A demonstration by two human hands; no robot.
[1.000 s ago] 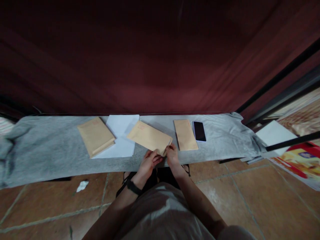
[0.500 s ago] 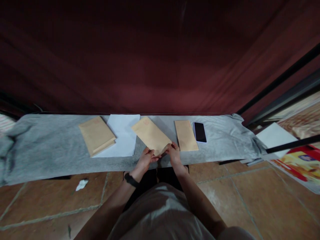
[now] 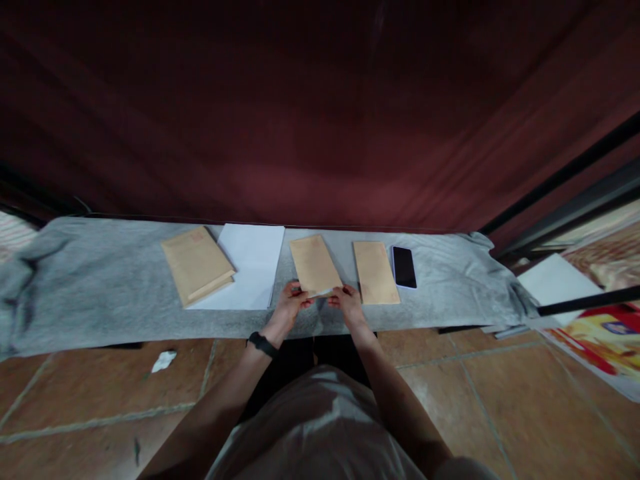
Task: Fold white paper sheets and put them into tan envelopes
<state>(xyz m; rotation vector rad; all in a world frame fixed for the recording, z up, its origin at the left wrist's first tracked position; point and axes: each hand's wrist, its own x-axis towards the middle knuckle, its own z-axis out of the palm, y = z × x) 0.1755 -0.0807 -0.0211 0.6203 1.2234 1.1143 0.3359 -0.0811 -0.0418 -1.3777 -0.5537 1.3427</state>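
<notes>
A brown paper envelope [image 3: 315, 263] lies between my two hands, its near end toward me. My left hand [image 3: 291, 303] pinches its near left corner, and my right hand [image 3: 346, 301] grips the near right corner. A bit of white shows at the envelope's near edge; whether that is paper inside, I cannot tell. Just right of my right hand, another brown envelope [image 3: 376, 272] lies flat on the grey cloth. To the left, white paper sheets [image 3: 253, 263] lie partly under a stack of brown envelopes [image 3: 197, 262].
A phone [image 3: 404, 267] with a dark screen lies beside the right envelope. The grey cloth [image 3: 110, 280] covers a long narrow bench against a dark red curtain [image 3: 320, 133]. A crumpled white tissue [image 3: 164, 361] is on the tiled floor. A red and yellow package [image 3: 600, 337] stands at right.
The envelope in my hands has turned straighter, its far end swinging right. My hands have moved slightly apart along its near edge, where white now shows.
</notes>
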